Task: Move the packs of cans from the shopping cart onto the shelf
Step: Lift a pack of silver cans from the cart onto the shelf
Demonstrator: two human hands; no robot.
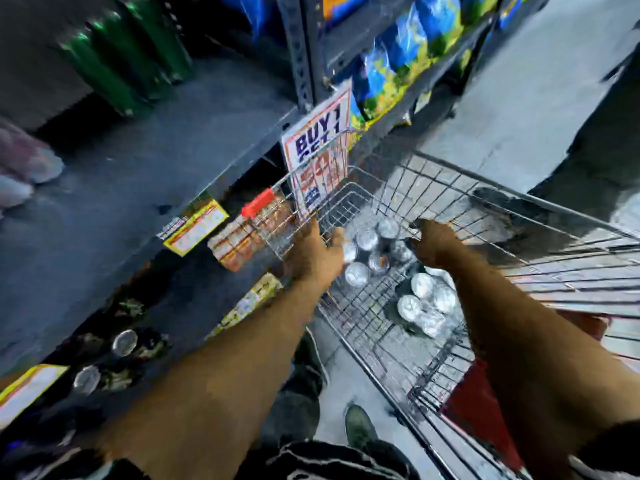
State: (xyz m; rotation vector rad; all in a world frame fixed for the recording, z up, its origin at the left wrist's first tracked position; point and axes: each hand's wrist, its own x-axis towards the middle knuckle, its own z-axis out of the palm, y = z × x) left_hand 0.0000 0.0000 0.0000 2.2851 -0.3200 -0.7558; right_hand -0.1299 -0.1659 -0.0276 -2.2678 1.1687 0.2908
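Store shelving runs along the left, a dark shelf (145, 161) mostly bare at this level, green bottles (124, 64) at its far end and a "buy 1" sign (317, 140) clipped to its edge. Right of it stands the wire cart (433, 188) on a pale floor. Both arms reach into the cart. The left hand (317, 252) and right hand (433, 240) flank a pack of cans (372, 242), fingers curled against its two sides, probably so the wrapped bundle lifts level. Whether the grip is fully closed I cannot tell through the blur. A second pack (424, 299) lies nearer in the cart, untouched.
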